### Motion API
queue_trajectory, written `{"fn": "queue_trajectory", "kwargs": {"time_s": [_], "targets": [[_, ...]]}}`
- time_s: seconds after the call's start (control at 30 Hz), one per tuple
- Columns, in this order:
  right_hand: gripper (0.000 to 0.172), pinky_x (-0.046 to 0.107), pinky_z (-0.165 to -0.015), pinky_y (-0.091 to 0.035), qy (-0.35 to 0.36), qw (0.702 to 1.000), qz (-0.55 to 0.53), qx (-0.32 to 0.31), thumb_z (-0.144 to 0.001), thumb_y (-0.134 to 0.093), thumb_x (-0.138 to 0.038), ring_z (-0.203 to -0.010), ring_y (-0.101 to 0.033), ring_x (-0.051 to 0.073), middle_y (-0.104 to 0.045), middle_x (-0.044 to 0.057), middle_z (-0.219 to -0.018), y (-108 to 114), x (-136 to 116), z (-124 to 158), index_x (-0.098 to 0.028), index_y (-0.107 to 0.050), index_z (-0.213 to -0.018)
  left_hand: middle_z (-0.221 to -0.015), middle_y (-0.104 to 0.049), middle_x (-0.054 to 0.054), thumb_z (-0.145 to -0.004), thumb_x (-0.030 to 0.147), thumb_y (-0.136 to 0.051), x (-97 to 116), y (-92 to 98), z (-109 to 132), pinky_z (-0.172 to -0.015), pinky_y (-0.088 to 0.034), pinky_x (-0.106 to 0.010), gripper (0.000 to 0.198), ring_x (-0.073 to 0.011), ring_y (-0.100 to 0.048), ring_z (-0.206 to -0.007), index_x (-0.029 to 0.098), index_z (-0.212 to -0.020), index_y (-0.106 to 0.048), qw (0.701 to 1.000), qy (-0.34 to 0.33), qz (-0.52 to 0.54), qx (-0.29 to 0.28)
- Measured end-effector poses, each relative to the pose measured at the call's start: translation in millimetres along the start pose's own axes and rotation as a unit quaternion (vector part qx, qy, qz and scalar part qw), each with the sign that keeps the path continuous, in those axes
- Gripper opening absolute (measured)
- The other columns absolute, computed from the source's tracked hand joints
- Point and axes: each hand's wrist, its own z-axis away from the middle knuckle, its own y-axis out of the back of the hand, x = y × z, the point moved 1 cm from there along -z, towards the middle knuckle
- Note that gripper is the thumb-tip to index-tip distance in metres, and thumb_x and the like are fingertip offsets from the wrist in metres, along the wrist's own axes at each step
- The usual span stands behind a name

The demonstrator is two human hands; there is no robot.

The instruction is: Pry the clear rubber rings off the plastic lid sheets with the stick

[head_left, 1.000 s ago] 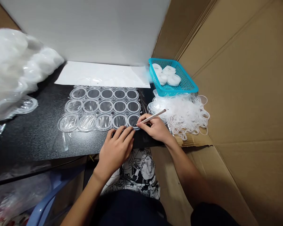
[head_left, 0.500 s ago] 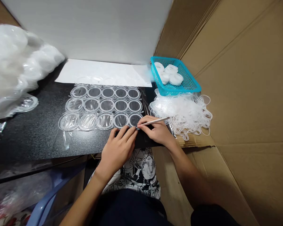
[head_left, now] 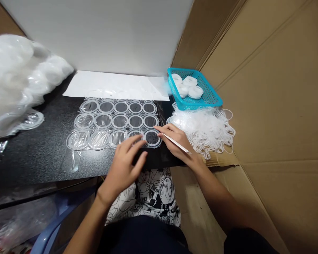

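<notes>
A clear plastic sheet of ring-shaped pieces (head_left: 119,121) lies in rows on the black speckled table (head_left: 50,141). My right hand (head_left: 178,143) grips a thin white pen-like tool (head_left: 176,142) near the sheet's front right ring. The tool slants back toward my wrist, and its tip is too small to make out. My left hand (head_left: 127,158) hovers over the sheet's front edge, thumb and fingers apart, with nothing in it. Whether its fingertips touch the film I cannot tell.
Behind the sheet lies white paper (head_left: 111,84). At the back right, a turquoise basket (head_left: 209,92) holds several white ring stacks. Tangled clear plastic strips (head_left: 206,130) lie before it, beside a cardboard wall (head_left: 275,106). Bulky plastic-wrapped pieces (head_left: 21,81) occupy the left.
My left hand has lifted off the front right ring, moved slightly left and spread its fingers. My right hand has drawn the tool upright-to-back, its rear end swinging down toward my wrist.
</notes>
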Motion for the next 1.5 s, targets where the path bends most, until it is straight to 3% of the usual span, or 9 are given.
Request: {"fn": "queue_trajectory", "kwargs": {"time_s": [0.13, 0.23, 0.33, 0.63, 0.77, 0.9, 0.97, 1.07, 1.5], "targets": [[0.043, 0.046, -0.107, -0.053, 0.001, 0.996, 0.028, -0.083, -0.110, -0.044, -0.031, -0.125, -0.067, 0.026, -0.072, 0.007, -0.136, -14, 9, -35, -0.027, -0.054, -0.152, -0.173, -0.028, -0.012, -0.104, 0.056, -0.043, -48, 17.1, -18, -0.126, -0.017, -0.067, 0.066, -0.0406, -0.020, -0.160, 0.020, -0.159, -0.044, 0.984, 0.109, -0.129, -0.061], [0.052, 0.054, -0.125, -0.035, -0.027, 0.986, 0.082, -0.143, -0.109, -0.044, -0.037, -0.155, -0.039, 0.030, -0.047, 0.011, -0.164, -33, 15, -59, -0.019, -0.046, -0.157, -0.176, -0.016, -0.007, -0.102, 0.069, -0.034, -73, 18.1, -30, -0.128, -0.010, -0.067, 0.080, -0.0401, -0.010, -0.162, 0.022, -0.167, -0.029, 0.966, 0.143, -0.175, -0.127], [0.059, 0.056, -0.131, -0.021, -0.043, 0.975, 0.121, -0.183, -0.108, -0.042, -0.040, -0.161, -0.022, 0.031, -0.030, 0.013, -0.172, -44, 20, -72, -0.014, -0.040, -0.160, -0.177, -0.012, -0.003, -0.101, 0.073, -0.027, -80, 16.2, -37, -0.129, -0.008, -0.065, 0.083, -0.0373, -0.007, -0.163, 0.024, -0.168, -0.024, 0.963, 0.134, -0.183, -0.146], [0.061, 0.052, -0.132, -0.018, -0.044, 0.967, 0.132, -0.215, -0.108, -0.041, -0.038, -0.161, -0.022, 0.031, -0.027, 0.016, -0.172, -44, 34, -97, -0.009, -0.037, -0.161, -0.177, -0.010, -0.006, -0.102, 0.072, -0.029, -84, 14.5, -48, -0.128, -0.005, -0.068, 0.084, -0.0399, -0.006, -0.163, 0.020, -0.168, -0.024, 0.963, 0.138, -0.172, -0.154], [0.057, 0.059, -0.129, -0.022, -0.039, 0.976, 0.123, -0.175, -0.106, -0.049, -0.034, -0.159, -0.029, 0.035, -0.035, 0.019, -0.169, -27, 19, -88, -0.010, -0.044, -0.158, -0.172, -0.029, -0.013, -0.106, 0.057, -0.039, -65, 17.3, -35, -0.128, -0.011, -0.066, 0.067, -0.0401, -0.020, -0.160, 0.016, -0.159, -0.043, 0.979, 0.080, -0.173, -0.079], [0.047, 0.044, -0.099, -0.058, -0.059, 0.991, -0.055, -0.104, -0.110, -0.041, -0.039, -0.112, -0.073, 0.025, -0.077, 0.010, -0.121, -9, 7, -46, -0.023, -0.054, -0.152, -0.152, -0.058, -0.014, -0.109, 0.034, -0.040, -14, 3.1, -14, -0.121, -0.035, -0.053, 0.039, -0.0305, -0.051, -0.141, 0.018, -0.137, -0.063, 0.994, -0.021, -0.106, -0.024], [0.044, 0.034, -0.079, -0.062, -0.084, 0.979, -0.151, -0.108, -0.110, -0.040, -0.045, -0.084, -0.074, 0.019, -0.079, 0.004, -0.096, -6, 8, -27, -0.024, -0.067, -0.137, -0.147, -0.062, -0.015, -0.108, 0.033, -0.044, 11, -10.7, -5, -0.115, -0.041, -0.050, 0.038, -0.0298, -0.056, -0.136, 0.017, -0.136, -0.063, 0.995, -0.048, -0.082, -0.028], [0.034, 0.031, -0.074, -0.060, -0.114, 0.970, -0.196, -0.092, -0.104, -0.056, -0.046, -0.077, -0.072, 0.016, -0.079, 0.005, -0.098, -7, 13, -12, -0.022, -0.079, -0.111, -0.148, -0.061, -0.016, -0.106, 0.036, -0.047, 32, -27.4, 1, -0.114, -0.040, -0.051, 0.042, -0.0328, -0.055, -0.137, 0.014, -0.140, -0.061, 0.994, -0.049, -0.089, -0.032], [0.010, 0.034, -0.084, -0.058, -0.133, 0.970, -0.198, -0.037, -0.090, -0.074, -0.028, -0.091, -0.073, 0.019, -0.079, 0.004, -0.099, -5, 17, -7, -0.022, -0.080, -0.096, -0.149, -0.063, -0.011, -0.107, 0.036, -0.046, 31, -31.1, 0, -0.111, -0.038, -0.054, 0.044, -0.0346, -0.057, -0.135, 0.015, -0.142, -0.062, 0.992, -0.055, -0.108, -0.042]]}}
